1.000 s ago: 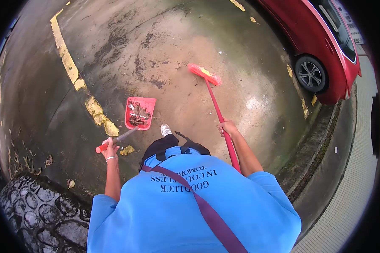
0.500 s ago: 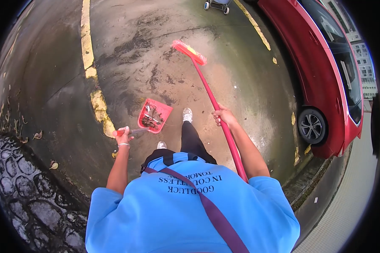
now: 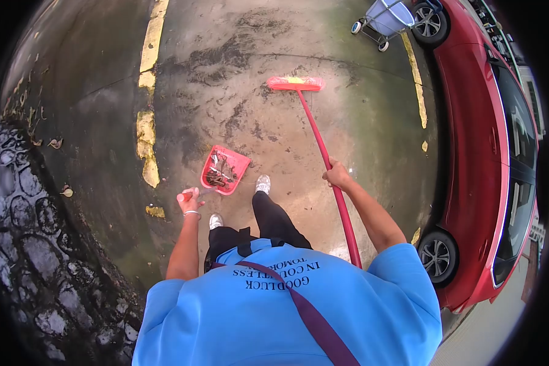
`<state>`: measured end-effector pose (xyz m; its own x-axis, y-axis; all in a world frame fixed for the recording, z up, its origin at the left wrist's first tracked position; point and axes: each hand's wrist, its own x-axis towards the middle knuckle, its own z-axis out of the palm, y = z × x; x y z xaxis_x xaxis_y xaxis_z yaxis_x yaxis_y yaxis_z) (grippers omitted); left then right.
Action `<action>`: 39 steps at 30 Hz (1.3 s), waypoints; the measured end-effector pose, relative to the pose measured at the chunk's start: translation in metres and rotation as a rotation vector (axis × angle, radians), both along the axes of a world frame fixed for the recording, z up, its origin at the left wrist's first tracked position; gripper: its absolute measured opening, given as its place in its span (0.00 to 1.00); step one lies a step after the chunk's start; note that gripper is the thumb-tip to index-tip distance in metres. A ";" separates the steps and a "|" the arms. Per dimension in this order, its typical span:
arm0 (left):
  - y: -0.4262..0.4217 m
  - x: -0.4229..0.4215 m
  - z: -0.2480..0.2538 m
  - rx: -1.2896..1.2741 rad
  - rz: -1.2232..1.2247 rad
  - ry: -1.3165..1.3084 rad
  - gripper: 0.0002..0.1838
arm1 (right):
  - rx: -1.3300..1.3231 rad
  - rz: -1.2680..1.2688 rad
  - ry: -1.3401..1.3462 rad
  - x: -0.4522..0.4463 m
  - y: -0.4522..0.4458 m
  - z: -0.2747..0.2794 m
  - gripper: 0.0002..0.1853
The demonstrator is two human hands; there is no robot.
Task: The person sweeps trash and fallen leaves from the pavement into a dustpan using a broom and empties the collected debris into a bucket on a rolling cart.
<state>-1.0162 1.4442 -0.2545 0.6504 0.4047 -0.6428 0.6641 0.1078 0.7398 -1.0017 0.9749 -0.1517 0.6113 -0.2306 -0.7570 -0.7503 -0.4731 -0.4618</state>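
Far L, a rough stone wall [image 3: 43, 253], then a dry leaf [image 3: 68, 191] on the concrete [image 3: 104, 201], then a broken yellow line [image 3: 146, 140]. On to the L hand [image 3: 191, 200]: fingers curled snug round the dustpan's handle, its red end poking out! The red dustpan [image 3: 239, 161] is just ahead & R of that hand, twigs & dark litter [image 3: 221, 169] inside; can't quite tell if it's touching ground. Centre, the red broom [image 3: 316, 131], its head well ahead of the shoes, R hand [image 3: 338, 175] wrapped round the handle approx. midway. Top R, a wheeled cart w/ pale blue tub [image 3: 388, 18], near the front wheel of a red car [image 3: 476, 165].
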 end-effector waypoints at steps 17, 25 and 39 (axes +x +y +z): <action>-0.006 0.085 0.060 -0.010 0.214 -0.140 0.07 | 0.541 -0.027 0.258 0.013 -0.030 0.181 0.38; -0.022 0.230 0.075 -0.038 0.370 -0.266 0.09 | 0.518 -0.368 -0.004 0.166 -0.066 0.131 0.40; -0.090 0.595 0.094 -0.069 0.316 -0.345 0.09 | 0.281 -0.583 -0.089 0.363 -0.139 0.141 0.37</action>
